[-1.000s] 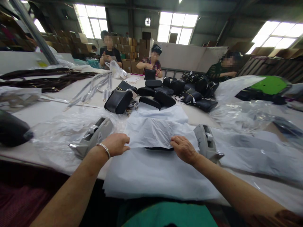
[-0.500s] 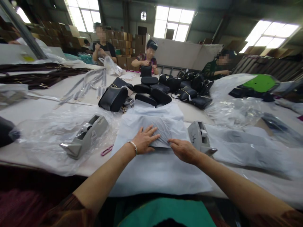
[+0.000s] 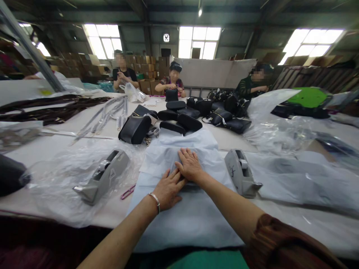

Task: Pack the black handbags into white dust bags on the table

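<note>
Thin white wrapping paper (image 3: 193, 220) lies in front of me, with a dark shape showing faintly through its folded upper part. My left hand (image 3: 167, 188), with a silver bangle at the wrist, rests palm down on the paper, fingers spread. Just beyond it, my right hand (image 3: 190, 164) lies flat on the folded paper, its thumb side touching the left fingertips. Neither hand grips anything. Grey tape dispensers stand on both sides, one at the left (image 3: 102, 177) on clear plastic and one at the right (image 3: 241, 173).
Black bags (image 3: 135, 129) are piled beyond the paper. Pink-handled snips (image 3: 128, 191) lie left of it. Wrapped straps (image 3: 103, 114) are at the back left, clear plastic bags (image 3: 291, 132) at the right. Several people sit across the table, one handling a black bag (image 3: 171, 95).
My right hand has moved left and forward, from the paper's right part to flat beside the left hand. My left hand has come slightly nearer me. The view has tilted up.
</note>
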The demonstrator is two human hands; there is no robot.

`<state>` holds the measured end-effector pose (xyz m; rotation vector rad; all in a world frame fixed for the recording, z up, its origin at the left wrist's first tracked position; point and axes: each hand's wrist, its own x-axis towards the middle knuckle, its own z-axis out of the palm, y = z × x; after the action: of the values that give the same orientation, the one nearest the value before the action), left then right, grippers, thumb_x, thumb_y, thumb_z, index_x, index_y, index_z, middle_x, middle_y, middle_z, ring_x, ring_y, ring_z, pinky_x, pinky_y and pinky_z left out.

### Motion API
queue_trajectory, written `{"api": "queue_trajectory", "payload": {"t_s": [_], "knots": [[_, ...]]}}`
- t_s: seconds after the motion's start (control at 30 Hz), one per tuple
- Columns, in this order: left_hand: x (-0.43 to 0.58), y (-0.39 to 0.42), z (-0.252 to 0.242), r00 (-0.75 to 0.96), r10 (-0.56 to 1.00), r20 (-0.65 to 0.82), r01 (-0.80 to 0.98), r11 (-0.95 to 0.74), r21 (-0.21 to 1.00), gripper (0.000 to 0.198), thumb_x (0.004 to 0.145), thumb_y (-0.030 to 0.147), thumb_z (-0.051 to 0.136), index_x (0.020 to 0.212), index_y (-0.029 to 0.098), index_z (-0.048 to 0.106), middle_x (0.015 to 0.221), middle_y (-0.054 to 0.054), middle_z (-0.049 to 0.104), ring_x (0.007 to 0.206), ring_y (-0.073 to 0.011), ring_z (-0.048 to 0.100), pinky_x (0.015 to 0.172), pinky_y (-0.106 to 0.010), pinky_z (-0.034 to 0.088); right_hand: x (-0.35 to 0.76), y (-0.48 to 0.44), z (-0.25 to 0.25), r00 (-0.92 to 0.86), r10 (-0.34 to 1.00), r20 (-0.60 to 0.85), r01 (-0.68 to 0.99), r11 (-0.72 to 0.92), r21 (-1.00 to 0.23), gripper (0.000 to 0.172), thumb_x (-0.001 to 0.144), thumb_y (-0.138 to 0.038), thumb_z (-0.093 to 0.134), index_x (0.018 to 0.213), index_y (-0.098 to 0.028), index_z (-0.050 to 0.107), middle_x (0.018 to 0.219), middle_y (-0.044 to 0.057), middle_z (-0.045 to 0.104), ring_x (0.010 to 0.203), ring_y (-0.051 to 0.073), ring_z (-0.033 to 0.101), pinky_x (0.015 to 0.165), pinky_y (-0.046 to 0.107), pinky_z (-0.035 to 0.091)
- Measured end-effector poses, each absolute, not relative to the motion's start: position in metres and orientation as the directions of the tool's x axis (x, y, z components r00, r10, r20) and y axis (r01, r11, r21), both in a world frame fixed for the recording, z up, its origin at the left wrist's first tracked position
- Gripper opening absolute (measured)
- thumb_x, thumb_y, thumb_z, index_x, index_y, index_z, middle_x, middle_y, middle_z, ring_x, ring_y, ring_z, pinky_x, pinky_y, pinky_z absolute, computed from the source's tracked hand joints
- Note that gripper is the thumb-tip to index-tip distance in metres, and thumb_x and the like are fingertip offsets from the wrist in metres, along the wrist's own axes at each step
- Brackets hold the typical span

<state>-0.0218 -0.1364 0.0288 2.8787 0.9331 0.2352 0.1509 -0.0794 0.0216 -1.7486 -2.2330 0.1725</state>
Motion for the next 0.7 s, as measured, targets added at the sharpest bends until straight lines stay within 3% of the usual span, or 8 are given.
{"api": "queue_trajectory", "payload": {"t_s": [0.1, 0.17, 0.2, 0.27, 0.43, 0.6, 0.7], "knots": [[-0.031, -0.124, 0.056, 0.825, 0.553, 0.118, 0.498, -0.809, 0.313, 0.038, 0.083, 0.044, 0.074, 0.116, 0.024, 0.073, 0.127, -0.010, 0.070, 0.120, -0.0302, 0.064, 0.105, -0.042, 0.049, 0.155, -0.079, 0.011, -0.214, 0.968, 0.129, 0.941, 0.240, -0.240, 0.069, 0.102, -0.051, 0.040, 0.160, -0.015, 0.033, 0.169, 0.012, 0.021, 0.156, 0.035, 0.015, 0.124, 0.057, 0.010], [-0.025, -0.103, 0.073, 0.753, 0.630, 0.189, 0.528, -0.750, 0.397, 0.028, 0.093, 0.045, 0.062, 0.105, 0.024, 0.076, 0.106, -0.006, 0.077, 0.099, -0.0233, 0.071, 0.094, -0.035, 0.054, 0.157, -0.079, 0.011, -0.223, 0.968, 0.112, 0.943, 0.243, -0.228, 0.068, 0.102, -0.049, 0.039, 0.160, -0.015, 0.032, 0.169, 0.011, 0.021, 0.156, 0.036, 0.014, 0.123, 0.057, 0.010], [-0.018, -0.091, 0.078, 0.692, 0.678, 0.246, 0.558, -0.719, 0.414, 0.030, 0.096, 0.044, 0.057, 0.107, 0.023, 0.075, 0.105, -0.006, 0.077, 0.098, -0.0225, 0.072, 0.094, -0.034, 0.054, 0.156, -0.079, 0.012, -0.223, 0.969, 0.108, 0.943, 0.243, -0.226, 0.068, 0.101, -0.047, 0.039, 0.161, -0.016, 0.031, 0.169, 0.011, 0.021, 0.156, 0.036, 0.015, 0.123, 0.058, 0.011], [0.002, -0.067, 0.079, 0.592, 0.732, 0.337, 0.605, -0.680, 0.414, 0.037, 0.099, 0.043, 0.051, 0.121, 0.020, 0.070, 0.120, -0.009, 0.074, 0.113, -0.0242, 0.067, 0.102, -0.037, 0.050, 0.154, -0.079, 0.014, -0.224, 0.967, 0.117, 0.943, 0.246, -0.224, 0.067, 0.101, -0.043, 0.039, 0.161, -0.016, 0.030, 0.169, 0.012, 0.023, 0.156, 0.036, 0.016, 0.123, 0.058, 0.012], [0.039, -0.038, 0.038, 0.528, 0.818, 0.229, 0.748, -0.576, 0.330, 0.051, 0.105, 0.042, 0.034, 0.146, 0.018, 0.053, 0.155, -0.010, 0.050, 0.147, -0.0302, 0.038, 0.121, -0.056, 0.027, 0.154, -0.083, 0.009, -0.191, 0.971, 0.144, 0.945, 0.222, -0.239, 0.072, 0.099, -0.043, 0.043, 0.163, -0.016, 0.025, 0.169, 0.013, 0.022, 0.156, 0.035, 0.016, 0.123, 0.056, 0.012], [0.030, -0.048, 0.010, 0.513, 0.830, 0.219, 0.796, -0.556, 0.242, 0.061, 0.103, 0.054, 0.032, 0.155, 0.024, 0.043, 0.165, -0.006, 0.035, 0.155, -0.0339, 0.020, 0.122, -0.062, 0.017, 0.193, -0.087, -0.010, -0.062, 0.983, 0.174, 0.949, 0.112, -0.295, 0.070, 0.100, -0.046, 0.039, 0.162, -0.013, 0.027, 0.169, 0.013, 0.020, 0.156, 0.034, 0.016, 0.123, 0.055, 0.019], [0.029, -0.053, 0.012, 0.513, 0.835, 0.200, 0.815, -0.547, 0.190, 0.073, 0.094, 0.066, 0.045, 0.155, 0.026, 0.043, 0.167, -0.007, 0.031, 0.155, -0.0382, 0.017, 0.121, -0.065, 0.015, 0.234, -0.090, -0.021, 0.028, 0.991, 0.132, 0.942, 0.018, -0.335, 0.068, 0.102, -0.044, 0.036, 0.157, -0.004, 0.034, 0.165, 0.021, 0.030, 0.152, 0.032, 0.028, 0.121, 0.049, 0.028]]}}
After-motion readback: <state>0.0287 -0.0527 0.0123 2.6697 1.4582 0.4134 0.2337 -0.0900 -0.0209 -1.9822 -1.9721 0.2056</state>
